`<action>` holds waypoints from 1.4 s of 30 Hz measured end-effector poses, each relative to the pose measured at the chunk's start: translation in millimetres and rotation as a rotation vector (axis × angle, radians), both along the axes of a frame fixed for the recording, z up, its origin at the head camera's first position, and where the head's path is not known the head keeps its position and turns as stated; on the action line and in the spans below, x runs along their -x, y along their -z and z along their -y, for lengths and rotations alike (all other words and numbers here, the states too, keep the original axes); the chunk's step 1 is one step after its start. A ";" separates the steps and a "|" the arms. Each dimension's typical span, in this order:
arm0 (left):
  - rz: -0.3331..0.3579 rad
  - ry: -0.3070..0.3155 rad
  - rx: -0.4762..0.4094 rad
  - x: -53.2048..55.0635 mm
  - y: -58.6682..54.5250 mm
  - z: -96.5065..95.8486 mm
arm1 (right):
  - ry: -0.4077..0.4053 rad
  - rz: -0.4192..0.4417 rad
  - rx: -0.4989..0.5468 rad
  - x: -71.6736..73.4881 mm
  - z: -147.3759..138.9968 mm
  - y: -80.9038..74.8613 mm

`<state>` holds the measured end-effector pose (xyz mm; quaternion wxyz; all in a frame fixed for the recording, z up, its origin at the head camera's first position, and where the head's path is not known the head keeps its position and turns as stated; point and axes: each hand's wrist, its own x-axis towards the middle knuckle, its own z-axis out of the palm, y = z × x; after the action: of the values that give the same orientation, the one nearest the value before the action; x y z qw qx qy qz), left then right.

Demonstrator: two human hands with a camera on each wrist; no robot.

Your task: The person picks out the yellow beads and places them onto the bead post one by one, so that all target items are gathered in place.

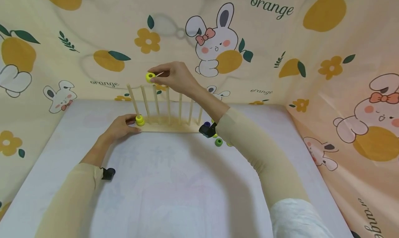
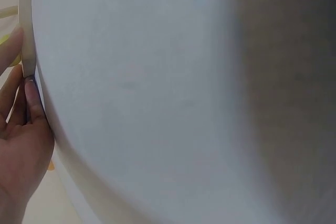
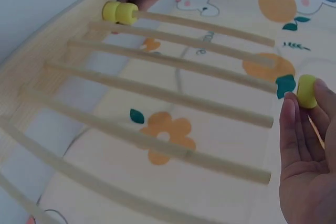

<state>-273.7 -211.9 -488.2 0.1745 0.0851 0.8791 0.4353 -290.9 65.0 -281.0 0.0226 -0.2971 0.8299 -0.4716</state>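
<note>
A wooden peg board point(image 1: 171, 129) with a row of several upright pegs stands at the back of the table. Two yellow beads point(image 1: 140, 121) are stacked at the foot of its leftmost peg. My left hand point(image 1: 120, 127) grips the board's left end, thumb at the front edge; the left wrist view shows these fingers point(image 2: 34, 98) at the board's corner. Raised above the peg tops, my right hand point(image 1: 179, 77) pinches another yellow bead point(image 3: 306, 93) between thumb and fingertips. In the right wrist view this bead is apart from the pegs.
Loose beads lie right of the board, among them a green bead point(image 1: 218, 142) and a blue bead point(image 1: 207, 124); my right forearm partly hides the group. A patterned cloth point(image 1: 174, 33) rises behind the table point(image 1: 162, 182) and along its sides.
</note>
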 end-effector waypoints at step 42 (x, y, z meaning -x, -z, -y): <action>-0.010 0.015 -0.002 -3.6 -7.0 -1.5 | -0.037 0.022 -0.235 8.3 68.4 9.0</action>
<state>-270.1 -210.4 -481.2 0.1734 0.0939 0.8787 0.4346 -299.2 -3.4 -290.0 0.0751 -0.3025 0.8736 -0.3738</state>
